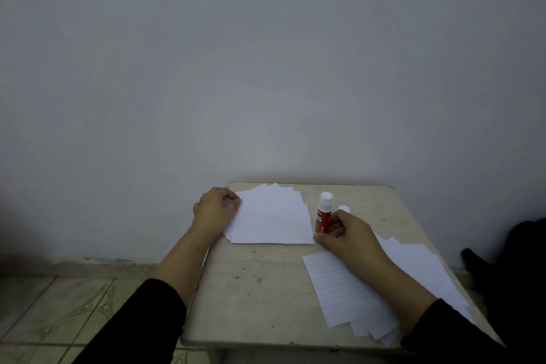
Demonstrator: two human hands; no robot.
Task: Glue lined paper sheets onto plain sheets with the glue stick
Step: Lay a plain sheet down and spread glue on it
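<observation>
While the left hand (217,206) pinches the plain sheets (273,216), the right hand (342,232) grips the upright glue stick (323,214)

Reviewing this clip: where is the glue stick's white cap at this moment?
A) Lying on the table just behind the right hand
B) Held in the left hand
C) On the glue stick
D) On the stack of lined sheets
A: the white cap lies on the table beside the upright glue stick, which the right hand grips.
</observation>
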